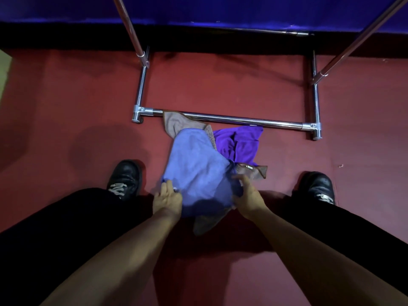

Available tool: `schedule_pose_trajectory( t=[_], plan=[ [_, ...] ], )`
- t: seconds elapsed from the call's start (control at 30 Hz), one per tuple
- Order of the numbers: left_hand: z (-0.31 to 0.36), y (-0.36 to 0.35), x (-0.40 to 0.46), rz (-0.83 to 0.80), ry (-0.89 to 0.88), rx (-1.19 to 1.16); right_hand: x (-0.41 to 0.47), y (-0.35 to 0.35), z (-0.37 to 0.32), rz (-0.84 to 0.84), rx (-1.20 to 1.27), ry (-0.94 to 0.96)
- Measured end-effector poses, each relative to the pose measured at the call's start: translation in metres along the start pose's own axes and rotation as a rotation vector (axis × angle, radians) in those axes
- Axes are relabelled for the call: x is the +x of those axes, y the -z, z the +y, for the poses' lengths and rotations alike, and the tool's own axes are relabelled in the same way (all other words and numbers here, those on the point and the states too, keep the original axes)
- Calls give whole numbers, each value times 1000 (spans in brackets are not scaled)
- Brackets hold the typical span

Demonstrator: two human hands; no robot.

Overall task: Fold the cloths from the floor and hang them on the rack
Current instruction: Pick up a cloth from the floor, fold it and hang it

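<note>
— How many cloths?
— Three on the red floor (66, 107): a light blue cloth (196, 166) on top; a purple cloth (240, 144) at two o'clock; a brown cloth (174, 122) beneath, against the rack (220, 118)'s base bar.
— Hands?
— Left hand (166, 200) and right hand (248, 198) reach down, each pinching a near edge of the light blue cloth.

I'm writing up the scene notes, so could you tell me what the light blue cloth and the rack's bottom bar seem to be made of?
Light blue cloth: soft, matte fabric with a faintly fuzzy surface that drapes in loose folds, probably microfibre or terry; the weave is too small to tell.
Rack's bottom bar: metal tube, polished chrome-like finish, judging by the bright mirror-like highlights along it.
</note>
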State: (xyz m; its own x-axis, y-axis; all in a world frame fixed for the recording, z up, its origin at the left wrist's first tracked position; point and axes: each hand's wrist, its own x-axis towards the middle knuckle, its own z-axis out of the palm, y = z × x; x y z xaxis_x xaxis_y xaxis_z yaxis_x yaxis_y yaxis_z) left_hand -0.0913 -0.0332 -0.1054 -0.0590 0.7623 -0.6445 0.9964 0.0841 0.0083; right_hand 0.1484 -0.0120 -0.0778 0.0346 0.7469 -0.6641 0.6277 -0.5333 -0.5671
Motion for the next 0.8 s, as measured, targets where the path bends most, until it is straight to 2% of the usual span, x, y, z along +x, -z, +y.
schedule_pose_trajectory(
  t=[0.1,0.27,0.37,0.43,0.53,0.7,0.8],
  plan=[
    [-14,-6,-5,57,-32,42,1,5,0,-71,-21,22],
    [-38,9,-15,142,-200,25,-3,22,-4,-198,7,32],
    [-45,31,-26,124,-232,-4,-19,37,-11,-259,-40,84],
    [-47,49,-34,135,-221,-37,-31,48,-25,-216,-122,156],
    [-47,78,-47,235,-215,-186,-47,70,-49,-148,-211,286],
    [-44,130,-78,386,-246,-406,-80,109,-85,-204,-316,375],
    [-45,162,-103,425,-277,-525,-108,132,-109,-93,-350,456]
  ],
)
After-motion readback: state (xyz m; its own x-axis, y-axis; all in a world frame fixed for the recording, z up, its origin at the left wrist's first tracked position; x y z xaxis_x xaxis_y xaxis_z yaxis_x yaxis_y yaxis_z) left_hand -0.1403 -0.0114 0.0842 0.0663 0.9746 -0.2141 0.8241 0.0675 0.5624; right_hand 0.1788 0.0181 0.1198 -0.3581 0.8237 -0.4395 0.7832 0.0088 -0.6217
